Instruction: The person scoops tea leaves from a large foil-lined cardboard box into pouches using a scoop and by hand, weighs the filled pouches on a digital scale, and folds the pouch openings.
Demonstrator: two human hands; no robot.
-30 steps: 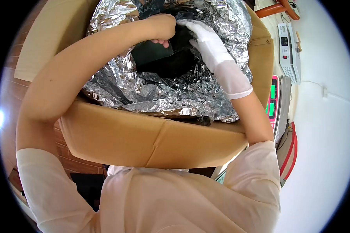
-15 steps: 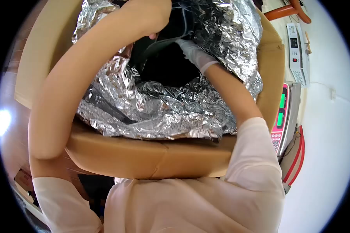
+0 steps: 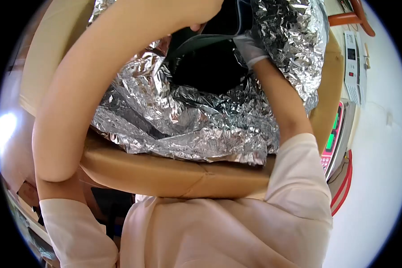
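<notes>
A large cardboard box (image 3: 165, 176) stands against my body, lined with crumpled silver foil (image 3: 201, 138). Inside the foil is a dark bag (image 3: 201, 44), its greenish rim held up around a black opening. My right hand (image 3: 250, 48), in a thin translucent glove, has its fingers closed at the right part of that rim; some fingertips are hidden. Reaching across from the left, my left hand (image 3: 205, 17) is bent over the far left side of the opening. Its fingers are mostly hidden behind the wrist and at the top edge of the picture.
To the right stand a pink scale (image 3: 332, 138) with green displays and a white device (image 3: 353, 67) with a small screen. An orange-brown curved piece (image 3: 350, 18) juts in at the upper right. A red band (image 3: 344, 192) hangs below the scale.
The view has shifted, so the box and scale sit further right. My right hand has moved slightly farther away along the bag's rim. My left hand stays over the opening's far side.
</notes>
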